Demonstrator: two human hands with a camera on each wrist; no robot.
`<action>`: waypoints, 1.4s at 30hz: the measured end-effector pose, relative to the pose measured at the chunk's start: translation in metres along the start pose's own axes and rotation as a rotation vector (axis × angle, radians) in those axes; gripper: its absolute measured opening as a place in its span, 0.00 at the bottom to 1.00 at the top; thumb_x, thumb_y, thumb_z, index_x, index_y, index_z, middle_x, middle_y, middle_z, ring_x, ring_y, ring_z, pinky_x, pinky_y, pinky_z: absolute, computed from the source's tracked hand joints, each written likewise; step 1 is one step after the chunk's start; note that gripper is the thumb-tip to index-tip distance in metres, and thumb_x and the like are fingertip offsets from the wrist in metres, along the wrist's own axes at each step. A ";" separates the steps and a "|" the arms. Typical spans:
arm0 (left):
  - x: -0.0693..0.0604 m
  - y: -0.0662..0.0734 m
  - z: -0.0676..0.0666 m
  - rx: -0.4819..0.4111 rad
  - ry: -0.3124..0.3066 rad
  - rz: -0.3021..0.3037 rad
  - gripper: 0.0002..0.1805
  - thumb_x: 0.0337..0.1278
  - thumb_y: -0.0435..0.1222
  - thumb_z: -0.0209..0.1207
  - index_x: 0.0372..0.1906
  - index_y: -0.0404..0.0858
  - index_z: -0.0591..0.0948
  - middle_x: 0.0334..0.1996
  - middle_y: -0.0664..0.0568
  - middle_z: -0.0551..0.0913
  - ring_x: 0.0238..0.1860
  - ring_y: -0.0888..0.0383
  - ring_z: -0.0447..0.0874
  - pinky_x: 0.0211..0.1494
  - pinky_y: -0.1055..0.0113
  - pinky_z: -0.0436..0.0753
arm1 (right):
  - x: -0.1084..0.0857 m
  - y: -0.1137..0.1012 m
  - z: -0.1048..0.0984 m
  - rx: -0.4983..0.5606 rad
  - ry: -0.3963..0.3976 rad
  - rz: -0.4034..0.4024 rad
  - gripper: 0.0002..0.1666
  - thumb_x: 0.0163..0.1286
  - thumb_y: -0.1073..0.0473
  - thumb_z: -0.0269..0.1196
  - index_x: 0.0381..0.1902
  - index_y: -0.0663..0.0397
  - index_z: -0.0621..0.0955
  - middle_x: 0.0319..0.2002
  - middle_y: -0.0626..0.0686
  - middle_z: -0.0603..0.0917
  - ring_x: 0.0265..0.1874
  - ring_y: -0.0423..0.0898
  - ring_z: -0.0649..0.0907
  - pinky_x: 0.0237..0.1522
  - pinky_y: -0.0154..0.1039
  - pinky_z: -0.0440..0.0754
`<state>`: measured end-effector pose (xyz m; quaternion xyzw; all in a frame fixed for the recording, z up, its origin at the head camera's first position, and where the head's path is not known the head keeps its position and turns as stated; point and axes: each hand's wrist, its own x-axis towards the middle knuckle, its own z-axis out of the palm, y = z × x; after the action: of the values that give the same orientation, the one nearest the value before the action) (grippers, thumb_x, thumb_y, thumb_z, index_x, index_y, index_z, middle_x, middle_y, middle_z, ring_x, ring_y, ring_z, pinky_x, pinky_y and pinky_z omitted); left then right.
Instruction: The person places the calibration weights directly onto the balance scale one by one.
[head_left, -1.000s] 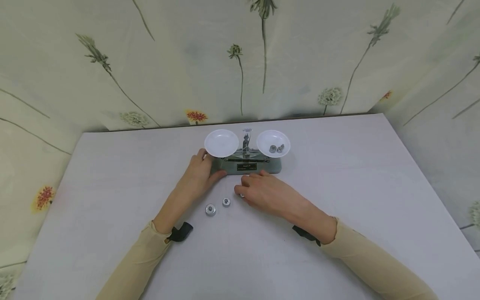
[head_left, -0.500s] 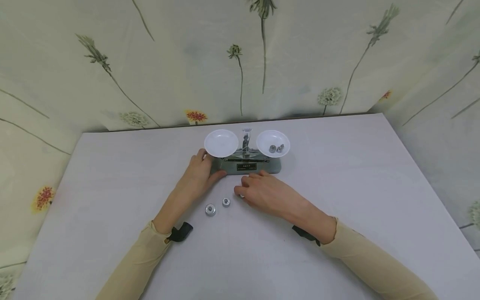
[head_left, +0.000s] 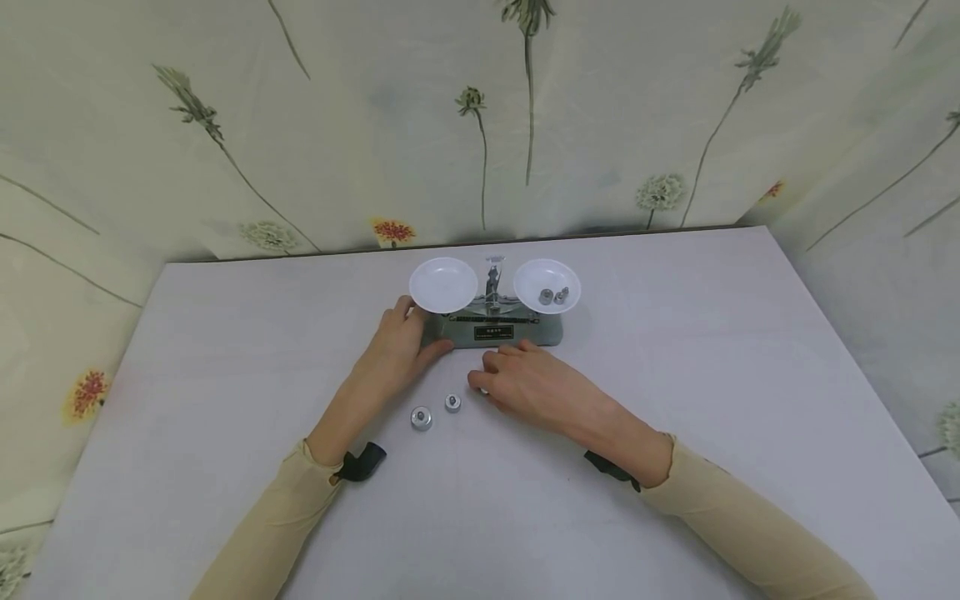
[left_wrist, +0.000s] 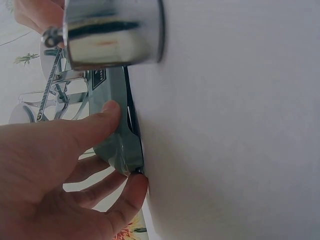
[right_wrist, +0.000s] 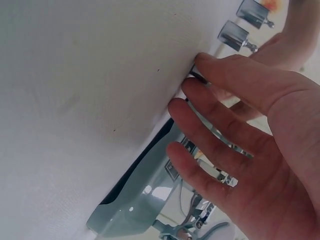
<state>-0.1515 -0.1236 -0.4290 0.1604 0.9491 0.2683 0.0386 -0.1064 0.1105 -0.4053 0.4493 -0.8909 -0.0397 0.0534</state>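
Observation:
A grey-green balance scale (head_left: pixel 459 335) stands near the table's back edge, with two white pans. My left hand (head_left: pixel 392 350) holds the left end of its base (left_wrist: pixel 107 95), thumb on the front, fingers around the end. Just in front of the scale, my right hand (head_left: pixel 536 387) pinches a small metal weight (right_wrist: pixel 199 74) at the table top, mostly hidden by thumb and forefinger. Two knobbed cylindrical weights stand between my arms: a larger one (head_left: pixel 422 418) and a smaller one (head_left: pixel 452 403). The right pan (head_left: pixel 543 271) bears small weights (head_left: pixel 546 297); the left pan (head_left: pixel 443 286) is bare.
A white-covered table (head_left: pixel 675 350) spreads around the scale. Behind it hangs a pale cloth (head_left: pixel 585 125) printed with flowers, which also runs along both sides. Black straps (head_left: pixel 362 463) are on both wrists.

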 end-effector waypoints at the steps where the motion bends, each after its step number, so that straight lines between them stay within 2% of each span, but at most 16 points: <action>1: 0.000 0.000 0.000 0.000 -0.002 -0.002 0.42 0.72 0.47 0.69 0.82 0.35 0.66 0.76 0.33 0.71 0.73 0.33 0.75 0.78 0.41 0.78 | 0.000 0.000 0.000 -0.001 0.003 -0.001 0.14 0.70 0.59 0.75 0.50 0.40 0.87 0.44 0.48 0.91 0.43 0.46 0.88 0.49 0.45 0.87; 11: -0.001 0.000 0.000 -0.004 0.008 0.016 0.41 0.72 0.46 0.69 0.81 0.35 0.66 0.75 0.32 0.71 0.74 0.33 0.74 0.78 0.41 0.78 | -0.002 0.000 0.000 -0.009 0.023 -0.010 0.13 0.69 0.60 0.75 0.49 0.41 0.87 0.42 0.48 0.90 0.42 0.46 0.87 0.48 0.44 0.86; 21: 0.000 0.000 0.000 -0.004 -0.003 0.004 0.43 0.72 0.47 0.69 0.82 0.35 0.65 0.76 0.32 0.71 0.74 0.33 0.74 0.79 0.41 0.77 | -0.004 0.003 -0.003 -0.009 -0.018 -0.008 0.13 0.68 0.58 0.76 0.48 0.42 0.86 0.38 0.47 0.88 0.40 0.46 0.86 0.50 0.44 0.85; 32: -0.001 0.001 -0.001 -0.019 -0.003 0.005 0.42 0.72 0.46 0.69 0.82 0.36 0.65 0.76 0.32 0.71 0.74 0.33 0.74 0.79 0.40 0.77 | -0.008 0.012 -0.015 0.001 0.016 0.017 0.11 0.70 0.58 0.74 0.47 0.42 0.86 0.36 0.46 0.88 0.40 0.45 0.86 0.48 0.42 0.83; 42: -0.001 0.002 -0.002 -0.012 -0.003 0.003 0.42 0.72 0.46 0.69 0.82 0.35 0.66 0.76 0.32 0.71 0.74 0.32 0.74 0.79 0.40 0.77 | -0.010 0.020 -0.022 0.027 0.033 0.035 0.10 0.71 0.57 0.74 0.47 0.43 0.86 0.39 0.46 0.89 0.42 0.47 0.87 0.49 0.46 0.84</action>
<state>-0.1498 -0.1234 -0.4264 0.1622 0.9471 0.2739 0.0405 -0.1136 0.1294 -0.3822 0.4349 -0.8981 -0.0195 0.0628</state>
